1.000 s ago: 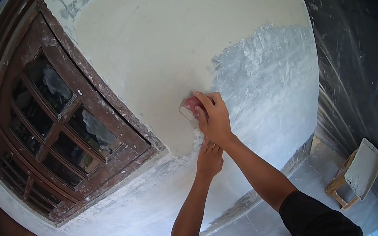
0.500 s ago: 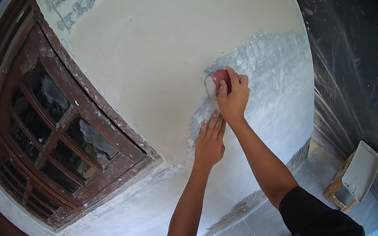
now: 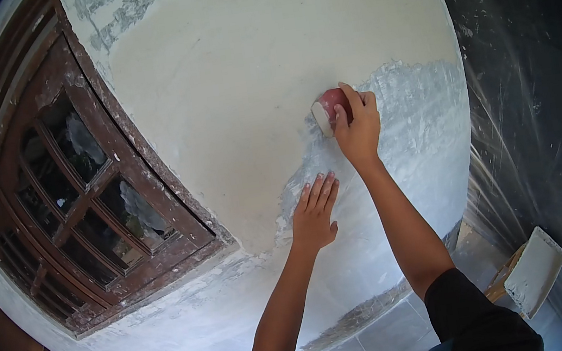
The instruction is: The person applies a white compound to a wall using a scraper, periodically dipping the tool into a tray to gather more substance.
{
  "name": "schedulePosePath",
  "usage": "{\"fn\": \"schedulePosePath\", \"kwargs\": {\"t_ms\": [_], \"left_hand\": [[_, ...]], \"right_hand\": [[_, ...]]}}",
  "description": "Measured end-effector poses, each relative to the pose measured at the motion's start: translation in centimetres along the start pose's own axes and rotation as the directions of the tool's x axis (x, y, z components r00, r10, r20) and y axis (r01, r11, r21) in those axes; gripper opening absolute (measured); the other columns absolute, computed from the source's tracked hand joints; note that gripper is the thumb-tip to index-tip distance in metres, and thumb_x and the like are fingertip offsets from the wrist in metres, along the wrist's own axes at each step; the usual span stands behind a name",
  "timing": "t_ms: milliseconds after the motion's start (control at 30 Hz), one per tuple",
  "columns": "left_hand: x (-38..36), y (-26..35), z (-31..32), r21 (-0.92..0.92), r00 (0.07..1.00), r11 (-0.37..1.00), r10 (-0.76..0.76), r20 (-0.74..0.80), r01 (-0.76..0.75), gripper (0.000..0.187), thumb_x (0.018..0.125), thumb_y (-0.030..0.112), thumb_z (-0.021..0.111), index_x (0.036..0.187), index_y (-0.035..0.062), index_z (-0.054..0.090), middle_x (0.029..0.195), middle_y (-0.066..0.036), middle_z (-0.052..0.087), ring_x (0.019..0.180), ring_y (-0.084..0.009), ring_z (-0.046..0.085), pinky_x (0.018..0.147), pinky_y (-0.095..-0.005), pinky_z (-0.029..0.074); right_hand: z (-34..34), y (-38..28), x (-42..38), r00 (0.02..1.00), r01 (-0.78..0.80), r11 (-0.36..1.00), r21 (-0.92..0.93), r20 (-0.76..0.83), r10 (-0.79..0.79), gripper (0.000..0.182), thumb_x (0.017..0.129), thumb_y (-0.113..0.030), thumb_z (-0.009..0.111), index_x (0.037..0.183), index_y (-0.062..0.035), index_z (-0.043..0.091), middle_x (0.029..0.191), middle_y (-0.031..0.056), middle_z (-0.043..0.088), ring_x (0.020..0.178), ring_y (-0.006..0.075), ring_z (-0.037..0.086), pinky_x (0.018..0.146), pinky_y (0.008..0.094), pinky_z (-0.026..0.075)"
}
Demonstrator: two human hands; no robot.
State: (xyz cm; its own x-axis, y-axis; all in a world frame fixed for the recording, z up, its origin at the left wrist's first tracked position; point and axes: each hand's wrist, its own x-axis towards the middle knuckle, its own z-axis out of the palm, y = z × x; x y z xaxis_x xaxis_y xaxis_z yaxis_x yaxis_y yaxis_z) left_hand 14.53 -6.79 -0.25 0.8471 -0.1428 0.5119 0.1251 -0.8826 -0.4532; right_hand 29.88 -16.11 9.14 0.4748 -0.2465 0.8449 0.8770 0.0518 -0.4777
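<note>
My right hand [image 3: 358, 123] grips a red block-like tool [image 3: 334, 106] with a pale, whitish edge, pressed to the wall. The wall [image 3: 214, 99] is smooth cream above and patchy grey-white below, and the tool is at the border of the two. Lower and to the left, my left hand [image 3: 314, 214] lies flat on the wall with its fingers spread, holding nothing.
A brown wooden window [image 3: 106, 191] with glass panes is set in the wall at left. Dark plastic sheeting [image 3: 523, 72] hangs at right. A whitish tray [image 3: 536, 270] rests on a wooden stand at lower right, above a grey tiled floor [image 3: 387, 335].
My right hand and the red tool have moved up and slightly right along the wall. My left hand has shifted slightly, and a wider gap now separates the two hands.
</note>
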Motion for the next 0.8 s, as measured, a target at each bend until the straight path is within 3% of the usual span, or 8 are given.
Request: {"fn": "schedulePosePath", "kwargs": {"t_ms": [67,200,300,433,533,633,700,800], "left_hand": [[0.0,0.1,0.0,-0.003,0.999,1.0,-0.009,0.03,0.009,0.084,0.069,0.032,0.073,0.145,0.0091,0.044,0.154,-0.007,0.037,0.147,-0.0251,0.023,0.122,-0.0421,0.01],[-0.3,-0.4,1.8,-0.028,0.973,0.998,-0.052,0.226,0.059,0.088,0.066,0.034,0.074,0.145,0.0097,0.044,0.158,-0.008,0.03,0.148,-0.0264,0.02,0.122,-0.0435,0.009],[-0.4,-0.8,2.6,-0.025,0.999,0.999,0.025,0.022,-0.024,0.089,0.065,0.033,0.074,0.145,0.0102,0.044,0.158,-0.008,0.031,0.149,-0.0267,0.018,0.122,-0.0441,0.008],[-0.1,0.0,0.8,0.033,0.995,0.999,-0.024,0.092,0.021,0.088,0.065,0.031,0.074,0.145,0.0102,0.044,0.155,-0.008,0.034,0.149,-0.0275,0.018,0.122,-0.0449,0.008],[0.0,0.0,0.7,0.049,1.0,0.999,0.006,0.029,-0.008,0.086,0.065,0.031,0.074,0.143,0.0085,0.045,0.153,-0.009,0.036,0.149,-0.0272,0.018,0.123,-0.0456,0.008],[-0.4,-0.1,1.6,0.078,0.998,0.997,0.003,0.056,-0.007,0.085,0.067,0.03,0.073,0.144,0.0077,0.044,0.154,-0.009,0.035,0.149,-0.0272,0.018,0.122,-0.0454,0.009],[-0.5,-0.7,2.2,0.01,0.992,1.0,-0.025,0.12,0.024,0.09,0.07,0.021,0.068,0.152,0.0118,0.031,0.159,-0.005,0.027,0.148,-0.0237,0.022,0.122,-0.0409,0.013],[-0.5,-0.1,0.2,-0.019,0.995,1.0,-0.01,0.101,0.012,0.086,0.073,0.017,0.065,0.151,0.0076,0.031,0.158,-0.007,0.03,0.147,-0.0253,0.025,0.122,-0.0416,0.014]], "right_hand": [[-0.6,-0.1,0.4,0.995,-0.011,0.998,-0.069,-0.096,0.004,0.04,0.085,-0.006,0.064,0.125,-0.0107,0.061,0.1,0.0151,0.055,0.084,0.0321,0.058,0.073,0.0416,0.044],[0.8,-6.2,-3.0,0.964,0.136,0.971,0.196,0.198,-0.175,0.039,0.084,-0.005,0.065,0.122,-0.0127,0.063,0.098,0.0118,0.056,0.086,0.0288,0.058,0.076,0.0402,0.044],[2.5,-6.2,-4.6,0.882,0.223,0.953,0.204,0.374,-0.286,0.038,0.086,-0.008,0.064,0.124,-0.0135,0.063,0.1,0.0131,0.056,0.09,0.0299,0.058,0.078,0.0405,0.044],[0.4,-0.5,-2.0,0.998,-0.053,0.997,-0.048,-0.048,0.051,0.037,0.086,-0.007,0.064,0.123,-0.0095,0.063,0.101,0.0158,0.055,0.088,0.032,0.06,0.08,0.0415,0.045],[-1.2,-0.4,-1.4,0.982,-0.136,0.986,0.096,-0.122,0.147,0.037,0.085,-0.006,0.064,0.122,-0.0079,0.063,0.1,0.0155,0.055,0.09,0.0323,0.059,0.08,0.0415,0.045],[-0.4,-3.6,-3.6,0.983,0.055,0.986,0.157,0.163,-0.081,0.037,0.086,-0.006,0.064,0.123,-0.0104,0.061,0.098,0.0148,0.054,0.088,0.0319,0.058,0.079,0.041,0.044],[-0.1,-4.7,-4.8,0.924,0.151,0.973,0.176,0.325,-0.202,0.037,0.087,-0.009,0.065,0.123,-0.0135,0.061,0.099,0.0148,0.054,0.087,0.0311,0.057,0.078,0.0413,0.045],[-0.7,-1.7,-3.6,0.983,0.099,0.993,-0.071,0.163,-0.086,0.036,0.087,-0.008,0.064,0.123,-0.0107,0.062,0.1,0.0143,0.054,0.085,0.0317,0.057,0.073,0.0405,0.048]]}}
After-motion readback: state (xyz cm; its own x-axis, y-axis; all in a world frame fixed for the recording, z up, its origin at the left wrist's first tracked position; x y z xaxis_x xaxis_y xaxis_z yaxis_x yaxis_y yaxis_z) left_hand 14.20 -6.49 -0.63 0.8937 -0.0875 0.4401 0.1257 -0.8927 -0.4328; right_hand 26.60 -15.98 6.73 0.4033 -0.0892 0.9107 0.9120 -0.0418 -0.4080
